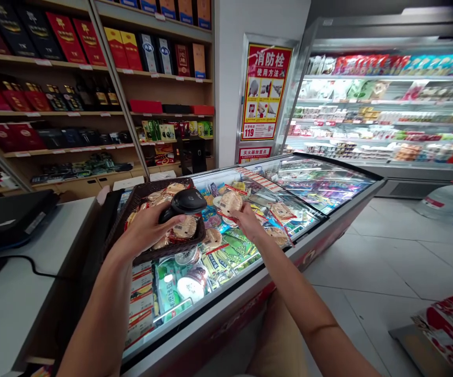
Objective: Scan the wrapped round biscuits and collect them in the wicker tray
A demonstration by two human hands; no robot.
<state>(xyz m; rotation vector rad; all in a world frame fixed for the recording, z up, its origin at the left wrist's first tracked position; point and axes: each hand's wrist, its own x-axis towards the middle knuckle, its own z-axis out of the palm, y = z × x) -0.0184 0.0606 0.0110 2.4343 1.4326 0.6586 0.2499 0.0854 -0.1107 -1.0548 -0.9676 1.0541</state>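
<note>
My left hand [148, 229] is wrapped round a black handheld barcode scanner [187, 201], held over a dark brown woven basket [112, 233]. Round packaged flat biscuits [185, 226] fill the basket, which rests on the glass top of a chest freezer [320, 219]. Between the fingers of my right hand [248, 222] is one clear packet of biscuits [230, 202], raised above the glass in front of the scanner. More such packets [281, 211] lie on the freezer top to the right of that hand.
Ice cream packs and tubs [191, 283] show through the freezer glass. A counter [42, 283] with a black device [12, 214] and cable stands at left. Shelves of boxed bottles [26, 31] line the back; a lit refrigerated display [367, 115] stands at right. Large water bottles [446, 201] sit on the floor.
</note>
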